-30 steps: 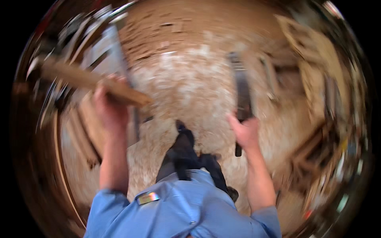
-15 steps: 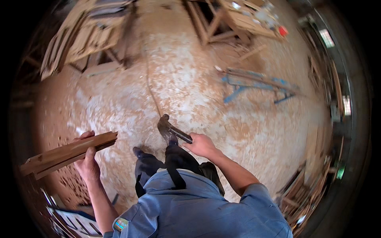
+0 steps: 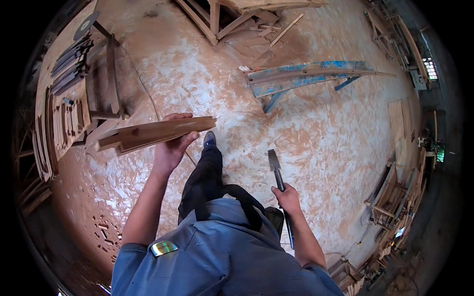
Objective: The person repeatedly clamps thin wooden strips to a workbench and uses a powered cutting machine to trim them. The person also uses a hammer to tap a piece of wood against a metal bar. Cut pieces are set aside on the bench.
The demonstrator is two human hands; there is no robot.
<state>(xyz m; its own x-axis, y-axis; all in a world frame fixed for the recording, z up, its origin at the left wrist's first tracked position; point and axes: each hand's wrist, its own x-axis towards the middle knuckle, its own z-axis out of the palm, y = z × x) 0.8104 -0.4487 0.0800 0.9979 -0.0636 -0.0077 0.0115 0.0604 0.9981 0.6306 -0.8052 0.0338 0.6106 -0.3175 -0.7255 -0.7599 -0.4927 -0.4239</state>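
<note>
My left hand (image 3: 169, 154) is closed around a small bundle of brown wooden strips (image 3: 143, 134), held out level in front of me on the left. The thumb lies along the near edge and the fingers wrap over the far side. On the right, my right hand (image 3: 287, 199) grips the dark handle of a hammer (image 3: 274, 162). Its metal head points away from me and the handle's end hangs back beside my hip. The two hands are well apart, both over the floor.
A long blue-painted sawhorse bench (image 3: 308, 78) stands ahead on the dusty floor (image 3: 237, 93). A wooden table (image 3: 81, 135) with stacked wood pieces is at the left. Another wooden frame (image 3: 215, 24) stands at the far side. Timber (image 3: 395, 190) leans at the right. Small wood scraps (image 3: 104, 232) lie lower left.
The wooden strips in my left hand have moved right and farther forward. My right hand has swung the hammer to the right, its head now pointing forward. The blue bench appears nearer.
</note>
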